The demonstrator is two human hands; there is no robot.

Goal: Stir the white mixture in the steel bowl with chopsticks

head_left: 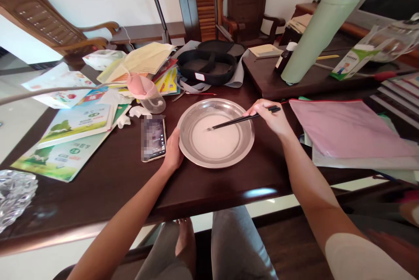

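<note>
A round metal basin stands on the dark wooden table, with a milky white liquid in its bottom. My left hand grips the basin's left rim, its fingers partly hidden behind the wall. In my right hand is a pair of black chopsticks, held at a slant over the right rim. Their tips dip into the liquid near the middle of the basin. Just left of my left hand lies a phone with its screen lit.
Booklets and a pink-lidded cup are at the left, with a crystal-like dish nearer me. Behind the basin lies an open black case. A green bottle stands on a raised board; a pink folder lies at right.
</note>
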